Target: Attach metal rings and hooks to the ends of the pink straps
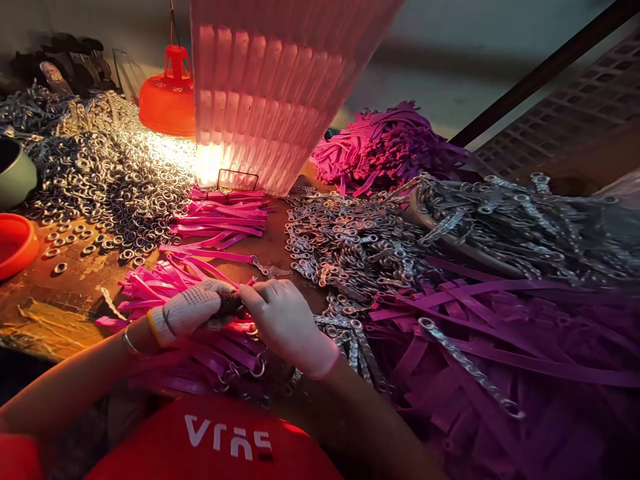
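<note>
Both my hands meet low in the middle of the head view, fingers wrapped round a small dark object [231, 305] that I cannot make out clearly. My left hand [193, 310], in a pale dotted glove, closes on its left side. Fingers bent, my right hand [283, 320] holds at its right side, its palm turned down. Pink straps [165, 287] lie beneath and beside my left hand. Metal rings [257, 365] show just below my hands. Beyond them, a pink strap with a metal link piece [270, 269] at its end lies on the table [75, 267].
Loose metal rings [120, 180] are heaped at the left under a red lamp [169, 100], near a green bowl [15, 175] and an orange bowl [17, 245]. A ribbed panel [280, 87] stands behind. Metal link pieces [350, 240] and purple straps [500, 333] pile up at the right.
</note>
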`<state>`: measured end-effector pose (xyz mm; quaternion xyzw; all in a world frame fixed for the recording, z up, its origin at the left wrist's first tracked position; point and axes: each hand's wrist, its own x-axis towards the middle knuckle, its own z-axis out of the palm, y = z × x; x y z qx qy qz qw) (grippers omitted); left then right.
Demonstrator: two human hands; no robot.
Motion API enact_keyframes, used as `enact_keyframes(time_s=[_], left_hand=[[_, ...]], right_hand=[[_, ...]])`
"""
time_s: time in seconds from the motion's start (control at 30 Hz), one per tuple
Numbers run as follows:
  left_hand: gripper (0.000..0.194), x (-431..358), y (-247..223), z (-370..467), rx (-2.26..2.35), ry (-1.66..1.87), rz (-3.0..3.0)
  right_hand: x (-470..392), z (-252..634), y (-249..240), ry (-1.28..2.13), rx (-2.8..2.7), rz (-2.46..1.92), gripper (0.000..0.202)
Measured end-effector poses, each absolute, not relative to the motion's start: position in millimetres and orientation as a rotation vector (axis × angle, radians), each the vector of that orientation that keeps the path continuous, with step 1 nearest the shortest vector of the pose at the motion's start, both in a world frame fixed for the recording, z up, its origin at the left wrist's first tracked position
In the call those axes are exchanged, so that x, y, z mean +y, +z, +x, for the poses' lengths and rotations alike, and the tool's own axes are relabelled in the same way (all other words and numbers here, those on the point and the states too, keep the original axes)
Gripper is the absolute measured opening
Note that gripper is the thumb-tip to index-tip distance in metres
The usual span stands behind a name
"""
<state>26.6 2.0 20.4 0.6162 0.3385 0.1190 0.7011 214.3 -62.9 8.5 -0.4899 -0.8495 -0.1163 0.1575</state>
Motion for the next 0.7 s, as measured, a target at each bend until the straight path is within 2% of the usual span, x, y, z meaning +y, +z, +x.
enact_keyframes(time_s=[0.13, 0.27, 0.4, 0.53, 0.7], left_hand=[[0.015, -3, 29, 30, 0.887, 0.384, 1.466], [0.01, -4, 27, 34, 0.799, 0.377, 1.385], [0.011, 10, 19, 42, 0.8, 0.42, 1.261], [0.018, 57, 12, 71, 0.817, 0.268, 1.703], [0.01, 117, 11, 128, 1.007, 0.218, 2.027]], right_hand=[[-62, 217, 9, -0.305, -2.239, -1.506, 0.015], [-59, 214, 9, -0.114, -2.102, -1.508, 0.022], [-53, 209, -1, -0.069, -1.947, -1.543, 0.027], [-39, 220, -18, 0.284, -1.661, -1.677, 0.03], [-36, 235, -32, 0.583, -1.315, -1.698, 0.038]])
